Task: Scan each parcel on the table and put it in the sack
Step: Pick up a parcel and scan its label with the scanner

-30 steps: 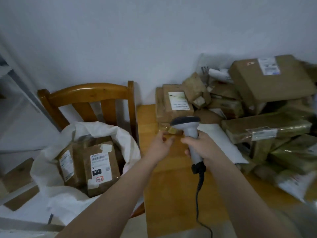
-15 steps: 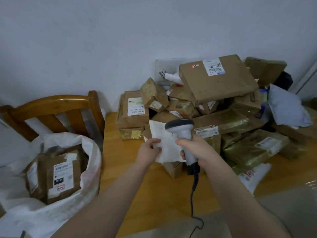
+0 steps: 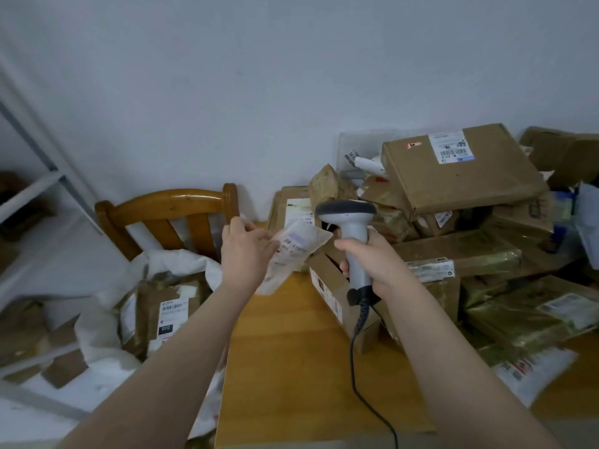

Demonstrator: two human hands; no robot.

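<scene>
— While we hold the white mailer (image 3: 293, 254) up, where do we say it sits?
— Off the wood, above the left part of the surface (image 3: 285, 358), between our two hands and just beside the scanner (image 3: 348, 218) head. Its label faces us, though the print is too blurred for us to read.
— How is our left grip?
— Our left hand (image 3: 246, 254) pinches the mailer by its left edge, and the rest of the mailer hangs down to the right.
— And the other?
— Our right hand (image 3: 377, 264) has its grip wrapped round the scanner's handle, with the dark head upright. We cannot tell just where the head aims. The cable (image 3: 356, 361) drops from the handle's base and runs across the surface toward us.
— Where do we see the sack?
— The white sack (image 3: 103, 322) stands open to the left of the surface, below the backrest of a wooden chair (image 3: 168, 205). Brown labelled parcels (image 3: 165, 312) lie inside it.
— What else do we see?
— A pile of boxes (image 3: 453, 257) and taped bundles crowds the right side of the surface against the wall. A large flat box (image 3: 463, 170) lies tilted on top.
</scene>
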